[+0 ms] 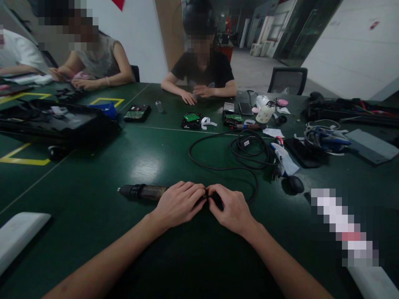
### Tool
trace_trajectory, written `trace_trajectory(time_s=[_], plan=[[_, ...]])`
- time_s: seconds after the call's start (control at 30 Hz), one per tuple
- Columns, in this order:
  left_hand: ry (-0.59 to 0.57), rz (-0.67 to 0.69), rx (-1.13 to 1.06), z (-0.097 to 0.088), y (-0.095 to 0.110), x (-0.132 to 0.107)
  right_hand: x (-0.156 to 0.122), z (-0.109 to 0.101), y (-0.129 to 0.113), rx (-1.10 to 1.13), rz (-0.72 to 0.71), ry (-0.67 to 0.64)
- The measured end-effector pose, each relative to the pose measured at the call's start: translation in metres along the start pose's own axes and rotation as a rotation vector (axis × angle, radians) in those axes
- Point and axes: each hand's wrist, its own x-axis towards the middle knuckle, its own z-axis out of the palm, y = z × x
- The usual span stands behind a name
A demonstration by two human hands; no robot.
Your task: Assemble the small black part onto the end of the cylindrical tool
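Observation:
An electric screwdriver [146, 192] lies sideways on the green table, its tip pointing left. My left hand [181, 201] is closed around its rear part, which the fingers largely hide. Close against it on the right, my right hand [231, 207] pinches a black power cable [256, 182] near the tool's back end. Fingers cover the joint between cable and tool, so I cannot tell whether they are connected. From there the cable runs up into a loose coil beyond my right hand, with a plug [275, 172] at the coil's right.
Across the green table [102, 232] sit co-workers, one facing me [202, 70]. Opened devices with green circuit boards [192, 117] lie before that person. A black casing [56, 120] stands left. A black rubber bulb [293, 184], a cup [265, 113] and blue-handled tools [327, 139] lie right.

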Motion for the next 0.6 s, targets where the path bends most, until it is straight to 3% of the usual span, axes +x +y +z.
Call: trace_trajectory(time_s=[0.6], plan=[[-0.006, 0.012, -0.003, 0.0000, 0.0007, -0.0004, 0.0000, -0.0006, -0.0002, -0.029, -0.001, 0.004]])
